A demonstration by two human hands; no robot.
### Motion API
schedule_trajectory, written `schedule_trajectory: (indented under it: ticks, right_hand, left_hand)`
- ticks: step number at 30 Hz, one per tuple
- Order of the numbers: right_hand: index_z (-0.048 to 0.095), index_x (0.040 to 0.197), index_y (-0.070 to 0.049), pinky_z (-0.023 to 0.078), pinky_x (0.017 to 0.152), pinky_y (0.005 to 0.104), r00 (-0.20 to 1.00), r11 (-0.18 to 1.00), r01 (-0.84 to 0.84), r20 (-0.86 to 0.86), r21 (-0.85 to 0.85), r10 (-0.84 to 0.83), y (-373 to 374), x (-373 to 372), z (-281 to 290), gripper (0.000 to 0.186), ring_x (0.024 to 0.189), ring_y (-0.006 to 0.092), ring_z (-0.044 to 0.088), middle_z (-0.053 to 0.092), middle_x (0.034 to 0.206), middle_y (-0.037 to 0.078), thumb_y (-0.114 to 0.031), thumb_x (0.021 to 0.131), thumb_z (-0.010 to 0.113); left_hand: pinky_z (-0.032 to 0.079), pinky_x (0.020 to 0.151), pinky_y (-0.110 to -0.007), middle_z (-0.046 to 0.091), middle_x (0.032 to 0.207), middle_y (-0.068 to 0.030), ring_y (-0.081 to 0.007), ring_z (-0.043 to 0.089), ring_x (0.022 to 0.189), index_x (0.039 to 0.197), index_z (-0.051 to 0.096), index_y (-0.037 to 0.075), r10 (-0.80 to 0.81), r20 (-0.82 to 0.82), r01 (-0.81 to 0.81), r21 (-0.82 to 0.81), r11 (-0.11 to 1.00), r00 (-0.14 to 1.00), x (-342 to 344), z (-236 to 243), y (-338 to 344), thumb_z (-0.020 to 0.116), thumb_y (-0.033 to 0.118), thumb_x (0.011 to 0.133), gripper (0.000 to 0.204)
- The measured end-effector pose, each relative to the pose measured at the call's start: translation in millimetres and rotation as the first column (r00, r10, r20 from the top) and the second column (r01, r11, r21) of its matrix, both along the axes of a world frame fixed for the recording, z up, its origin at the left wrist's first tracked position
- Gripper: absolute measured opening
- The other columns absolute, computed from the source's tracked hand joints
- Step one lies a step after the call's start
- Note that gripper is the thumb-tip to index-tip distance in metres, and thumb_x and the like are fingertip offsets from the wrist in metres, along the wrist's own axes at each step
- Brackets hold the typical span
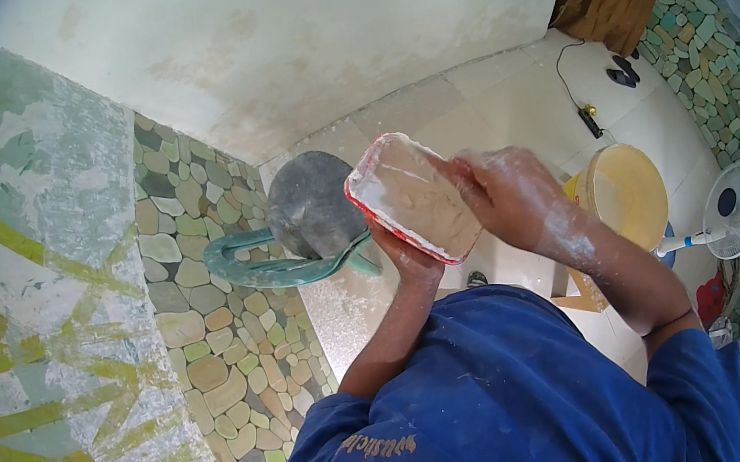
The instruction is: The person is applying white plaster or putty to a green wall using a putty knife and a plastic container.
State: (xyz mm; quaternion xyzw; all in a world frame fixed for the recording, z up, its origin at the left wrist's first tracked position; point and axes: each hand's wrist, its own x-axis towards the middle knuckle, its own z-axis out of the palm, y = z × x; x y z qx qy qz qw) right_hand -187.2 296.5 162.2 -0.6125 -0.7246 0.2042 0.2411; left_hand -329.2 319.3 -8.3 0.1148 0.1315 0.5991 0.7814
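A red-edged container (368, 206) with white residue along its rim holds a beige paste (429, 207) like plaster or wall filler. Its underside and near edge rest in my left hand (407, 249), whose fingers wrap beneath and are partly hidden. At the container's right edge, my right hand (519, 193) is closed with the fingers curled in over the paste. Whatever it grips is hidden by the hand itself. White dust coats the back of that hand and its wrist.
Beyond the container, a dark grey round tub (315, 203) sits by a green plastic chair (250, 267). To the right are a yellow bucket (632, 194) and a white fan (735, 210). A power strip (590, 123) lies on the tiles. The left wall (63, 309) is patchily coated.
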Motion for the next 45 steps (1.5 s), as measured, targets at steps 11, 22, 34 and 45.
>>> schedule_trajectory:
  ticks: [11,22,34,45]
  right_hand:
    - [0.063,0.103,0.004,0.05,0.069,0.0278,0.727,0.982,0.174,-0.663,-0.071,-0.177,20.2,-50.7,-17.4,0.021,0.073,0.011,0.061,0.068,0.079,0.014,-0.013,0.093,0.058]
    - [0.064,0.103,0.002,0.05,0.073,0.0447,0.98,0.981,0.195,0.041,-0.001,-0.195,45.1,-77.7,-0.4,0.023,0.083,0.0405,0.062,0.065,0.091,0.023,-0.015,0.089,0.057]
    - [0.065,0.108,-0.004,0.051,0.079,0.0437,0.974,0.981,0.195,0.119,-0.021,-0.191,43.1,-99.5,6.5,0.023,0.087,0.0383,0.064,0.066,0.092,0.021,-0.017,0.09,0.056]
    - [0.062,0.108,-0.001,0.053,0.068,0.0334,0.928,0.948,0.312,-0.195,-0.059,-0.317,12.9,-67.6,2.4,0.023,0.074,0.0222,0.067,0.069,0.087,0.015,-0.015,0.09,0.06]
  left_hand:
    - [0.036,0.108,-0.041,0.039,0.143,-0.0073,-0.0259,0.041,0.13,0.145,0.028,0.016,0.009,-0.162,0.001,0.064,0.998,0.987,-29.1,26.4,36.5,0.032,0.065,0.094,0.07]
    - [0.036,0.108,-0.042,0.038,0.142,-0.0043,-0.025,0.041,0.13,0.146,0.027,0.021,-0.139,-0.152,0.146,0.036,0.989,0.979,-57.2,22.4,58.9,0.034,0.068,0.091,0.072]
    - [0.034,0.109,-0.041,0.044,0.141,-0.0025,-0.024,0.042,0.13,0.142,0.035,0.019,-0.219,-0.168,0.223,0.009,0.975,0.961,-77.7,22.7,64.0,0.034,0.068,0.09,0.072]
    - [0.034,0.11,-0.041,0.041,0.143,-0.0048,-0.0253,0.04,0.132,0.144,0.031,0.019,-0.332,-0.136,0.333,-0.012,0.943,0.934,-69.4,23.3,57.6,0.032,0.063,0.094,0.067]
